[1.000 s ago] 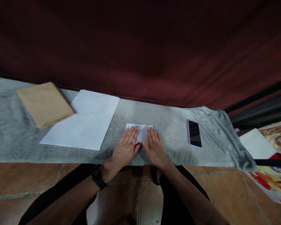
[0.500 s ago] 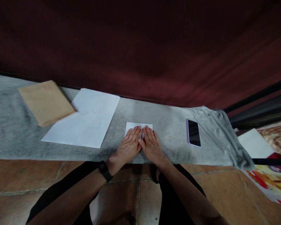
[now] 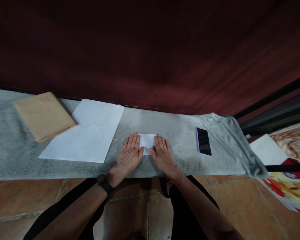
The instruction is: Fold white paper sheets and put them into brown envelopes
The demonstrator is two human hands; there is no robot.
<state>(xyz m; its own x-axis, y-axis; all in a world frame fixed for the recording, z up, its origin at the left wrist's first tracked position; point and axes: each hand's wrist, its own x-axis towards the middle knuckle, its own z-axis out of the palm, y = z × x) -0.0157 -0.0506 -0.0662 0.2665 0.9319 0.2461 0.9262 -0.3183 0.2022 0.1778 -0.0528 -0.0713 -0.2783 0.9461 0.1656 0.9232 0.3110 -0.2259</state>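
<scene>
A small folded white paper (image 3: 147,142) lies on the grey cloth (image 3: 180,140) that covers the ledge. My left hand (image 3: 129,155) lies flat with fingers stretched out over the paper's left edge. My right hand (image 3: 162,154) lies flat the same way over its right edge. The middle strip of the paper shows between the two hands. A dark watch (image 3: 104,183) sits on my left wrist.
A large white sheet (image 3: 87,135) lies left of the hands, with a tan envelope stack (image 3: 42,115) overlapping its far left corner. A phone (image 3: 203,141) lies face up to the right. A dark red curtain hangs behind. Tiled floor lies below, printed papers (image 3: 287,186) at right.
My hands, side by side over the paper's middle half a second ago, have slid apart to its left and right edges, uncovering the centre. The view has shifted slightly.
</scene>
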